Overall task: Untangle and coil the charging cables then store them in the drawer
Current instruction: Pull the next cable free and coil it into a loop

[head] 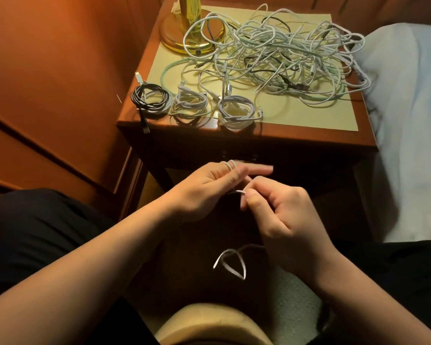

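A thin white cable (230,263) is being wound in front of the table (309,135), low between the person's knees. Turns of it loop around the fingers of the left hand (209,188), whose fingers stretch out nearly straight toward the right with the wraps sitting near the knuckles. The right hand (274,210) pinches the same cable between thumb and forefinger just beside the left fingertips, its other fingers curled in. Below the hands a loose loop of the cable hangs in shadow.

On the table's near left edge lie three finished coils in a row: a black-and-white coil (151,99) with a black plug dangling over the edge, a small white coil (190,103) just beside it, and a larger white coil (235,112) to the right. Behind them a big tangle of cables (279,53), mostly white with some mint-green and black strands, covers most of the table top. Part of it drapes over the brass lamp base (179,33) at the back left. A bed with pale bedding (408,120) lies along the right.
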{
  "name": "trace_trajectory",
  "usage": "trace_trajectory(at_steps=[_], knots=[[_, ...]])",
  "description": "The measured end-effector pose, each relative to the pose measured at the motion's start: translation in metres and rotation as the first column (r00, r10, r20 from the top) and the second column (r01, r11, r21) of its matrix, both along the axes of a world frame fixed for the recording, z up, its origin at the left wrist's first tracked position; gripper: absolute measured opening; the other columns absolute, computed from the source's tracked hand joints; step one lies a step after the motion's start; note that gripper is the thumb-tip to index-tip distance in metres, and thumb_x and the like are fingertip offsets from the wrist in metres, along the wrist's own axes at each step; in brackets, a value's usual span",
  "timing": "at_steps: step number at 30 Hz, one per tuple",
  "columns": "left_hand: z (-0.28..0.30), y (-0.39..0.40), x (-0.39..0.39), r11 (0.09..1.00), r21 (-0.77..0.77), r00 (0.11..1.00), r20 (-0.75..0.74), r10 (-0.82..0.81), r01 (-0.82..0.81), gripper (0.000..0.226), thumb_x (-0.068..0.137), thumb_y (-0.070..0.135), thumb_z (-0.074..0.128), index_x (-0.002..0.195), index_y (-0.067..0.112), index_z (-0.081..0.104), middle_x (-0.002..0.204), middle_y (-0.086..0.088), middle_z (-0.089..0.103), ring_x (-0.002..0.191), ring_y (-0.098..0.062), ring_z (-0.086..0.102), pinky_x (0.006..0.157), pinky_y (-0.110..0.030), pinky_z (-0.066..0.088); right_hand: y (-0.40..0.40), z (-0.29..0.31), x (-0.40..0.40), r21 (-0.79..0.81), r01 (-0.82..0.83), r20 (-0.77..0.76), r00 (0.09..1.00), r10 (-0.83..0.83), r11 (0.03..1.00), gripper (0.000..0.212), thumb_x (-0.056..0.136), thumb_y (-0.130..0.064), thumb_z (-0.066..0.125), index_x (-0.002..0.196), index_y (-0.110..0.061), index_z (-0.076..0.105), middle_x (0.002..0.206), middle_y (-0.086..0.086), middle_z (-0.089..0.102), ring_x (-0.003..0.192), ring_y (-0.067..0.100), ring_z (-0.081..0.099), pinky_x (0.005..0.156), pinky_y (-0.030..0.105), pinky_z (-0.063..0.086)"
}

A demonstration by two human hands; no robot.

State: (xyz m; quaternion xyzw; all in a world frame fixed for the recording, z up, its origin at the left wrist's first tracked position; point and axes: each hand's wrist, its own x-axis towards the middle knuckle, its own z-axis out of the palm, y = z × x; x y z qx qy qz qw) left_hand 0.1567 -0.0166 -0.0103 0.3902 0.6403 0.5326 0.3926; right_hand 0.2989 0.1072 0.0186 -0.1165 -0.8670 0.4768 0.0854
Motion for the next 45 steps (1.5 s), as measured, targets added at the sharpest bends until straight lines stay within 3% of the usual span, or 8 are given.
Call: trace_trajectory(at_steps=[5, 13, 25, 28, 32, 35, 37, 45], knots=[[-0.005, 0.005, 0.012, 0.999, -0.029, 0.984, 0.176, -0.02, 0.025, 0.062, 0.105, 0.039, 0.033, 0.069, 0.0, 0.065, 0.059, -0.026, 0.05, 0.053, -0.03, 0.046, 0.059, -0.033, 0.044, 0.018, 0.0, 0.0, 0.335, -0.03, -0.142, 0.986, 0.082, 0.942, 0.017, 0.106, -0.033, 0.054, 0.106, -0.024, 0.068, 0.085, -0.014, 0.069, 0.073, 0.006, 0.067, 0.061, 0.038, 0.056], [0.0, 0.008, 0.026, 0.993, 0.059, 0.637, 0.763, -0.112, 0.104, 0.054, 0.104, 0.053, 0.027, 0.063, 0.021, 0.039, 0.052, 0.002, 0.021, 0.047, -0.014, 0.018, 0.049, -0.031, 0.018, 0.036, -0.024, -0.015, 0.083, 0.048, -0.154, 0.987, -0.035, 0.995, 0.015, 0.104, -0.031, 0.063, 0.1, -0.021, 0.073, 0.084, -0.007, 0.072, 0.076, 0.012, 0.069, 0.065, 0.044, 0.055], [0.009, 0.009, 0.011, 0.921, -0.035, 0.326, 0.93, 0.173, -0.389, 0.052, 0.109, 0.042, 0.035, 0.064, 0.018, 0.042, 0.052, 0.005, 0.028, 0.047, -0.01, 0.028, 0.05, -0.023, 0.034, 0.012, -0.036, -0.022, -0.084, -0.115, 0.368, 0.919, 0.139, 0.99, 0.041, 0.11, -0.029, 0.042, 0.071, -0.02, 0.053, 0.057, -0.007, 0.05, 0.053, 0.01, 0.044, 0.054, 0.037, 0.036], [0.004, 0.013, 0.0, 0.819, -0.085, 0.42, 0.826, 0.376, -0.567, 0.049, 0.111, 0.039, 0.032, 0.07, 0.016, 0.044, 0.054, 0.004, 0.034, 0.049, -0.01, 0.035, 0.058, -0.024, 0.04, 0.008, -0.029, -0.017, -0.054, -0.185, 0.388, 0.901, 0.192, 0.981, 0.048, 0.11, -0.035, 0.044, 0.064, -0.021, 0.053, 0.048, -0.011, 0.048, 0.047, 0.005, 0.041, 0.051, 0.028, 0.034], [-0.009, 0.007, -0.016, 0.826, 0.001, 0.774, 0.352, 0.527, -0.563, 0.05, 0.112, 0.033, 0.033, 0.077, 0.007, 0.056, 0.056, -0.001, 0.052, 0.055, -0.014, 0.053, 0.068, -0.035, 0.058, 0.001, -0.022, -0.01, -0.154, -0.183, 0.264, 0.939, 0.219, 0.971, 0.046, 0.107, -0.033, 0.048, 0.063, -0.02, 0.046, 0.052, -0.011, 0.039, 0.05, 0.006, 0.035, 0.051, 0.034, 0.029], [-0.009, 0.001, -0.012, 0.925, -0.013, 0.905, -0.212, 0.369, -0.38, 0.051, 0.112, 0.03, 0.037, 0.075, 0.007, 0.065, 0.063, 0.001, 0.063, 0.062, -0.006, 0.06, 0.071, -0.022, 0.05, 0.004, -0.022, -0.014, -0.252, -0.118, 0.11, 0.983, 0.15, 0.96, 0.036, 0.1, -0.032, 0.046, 0.064, -0.025, 0.048, 0.058, -0.011, 0.042, 0.055, 0.01, 0.039, 0.053, 0.044, 0.031], [-0.008, 0.0, -0.006, 0.965, -0.074, 0.912, -0.352, 0.211, -0.252, 0.053, 0.111, 0.032, 0.037, 0.068, 0.017, 0.066, 0.06, 0.005, 0.062, 0.062, -0.006, 0.059, 0.067, -0.018, 0.042, 0.007, -0.02, -0.015, -0.265, -0.081, 0.025, 0.996, 0.091, 0.961, 0.035, 0.102, -0.03, 0.045, 0.067, -0.029, 0.053, 0.061, -0.005, 0.048, 0.057, 0.017, 0.044, 0.054, 0.047, 0.036], [0.007, 0.004, 0.013, 0.983, -0.148, 0.944, 0.326, -0.055, 0.109, 0.063, 0.11, 0.046, 0.025, 0.057, 0.016, 0.043, 0.042, -0.001, 0.03, 0.038, -0.018, 0.03, 0.048, -0.033, 0.034, 0.024, -0.03, -0.021, -0.109, 0.05, -0.077, 0.995, -0.058, 0.993, 0.03, 0.102, -0.036, 0.053, 0.08, -0.016, 0.059, 0.07, 0.004, 0.061, 0.067, 0.026, 0.059, 0.062, 0.049, 0.048]])
